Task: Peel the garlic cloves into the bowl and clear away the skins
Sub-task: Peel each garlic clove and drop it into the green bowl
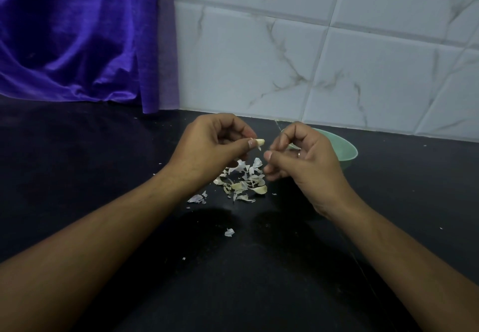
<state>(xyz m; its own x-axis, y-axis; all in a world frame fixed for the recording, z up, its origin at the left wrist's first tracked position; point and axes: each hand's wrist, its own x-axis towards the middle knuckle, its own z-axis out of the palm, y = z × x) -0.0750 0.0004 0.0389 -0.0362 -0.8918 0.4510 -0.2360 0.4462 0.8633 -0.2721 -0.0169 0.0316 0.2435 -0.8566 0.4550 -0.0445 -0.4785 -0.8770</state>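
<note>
My left hand [210, 145] pinches a pale garlic clove [260, 142] between thumb and fingertips, above the black counter. My right hand [303, 160] hovers just to the right of the clove with its fingers curled; nothing shows between them, and a ring sits on one finger. Behind my right hand stands a light green bowl [344, 150], mostly hidden, so I cannot see what is inside. A pile of whitish garlic skins [243, 182] lies on the counter below both hands, with one unpeeled-looking clove [260, 189] at its right edge.
A stray skin flake [229, 232] and small crumbs lie nearer to me on the black counter [103, 176]. A purple cloth [77, 36] hangs at the back left. White marble-pattern wall tiles [337, 59] close the counter at the back.
</note>
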